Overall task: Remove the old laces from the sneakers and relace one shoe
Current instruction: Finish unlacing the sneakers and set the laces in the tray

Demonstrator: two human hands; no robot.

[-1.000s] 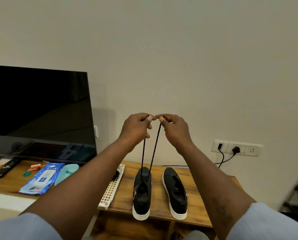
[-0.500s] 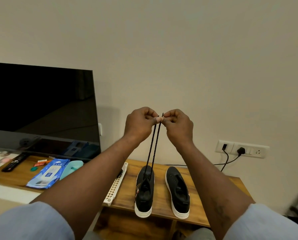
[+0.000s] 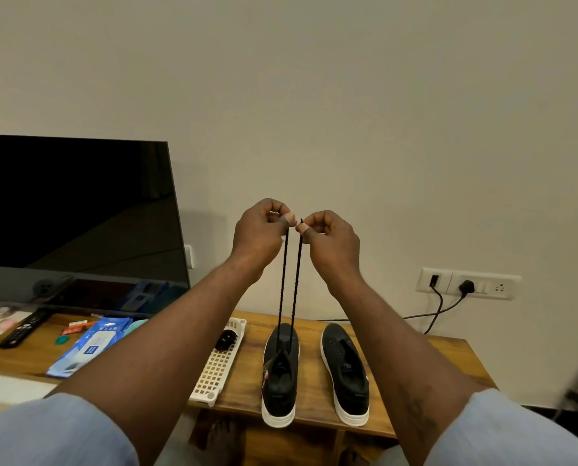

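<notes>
Lace [image 3: 282,280]: apparently through the toe-end eyelets only of one shoe [image 3: 281,381] on the desk [image 3: 449,364]; both strands drawn up taut.
Left hand [image 3: 260,230], right hand [image 3: 331,240]: close together, each pinching a lace end.
Other shoe [image 3: 346,371]: laceless, alongside.
Judged: removal done, relacing barely begun.

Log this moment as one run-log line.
lace: two straight strands up from sneaker beside basket | left hand: pinches one end | right hand: pinches other end | other sneaker: unlaced, on table
</notes>
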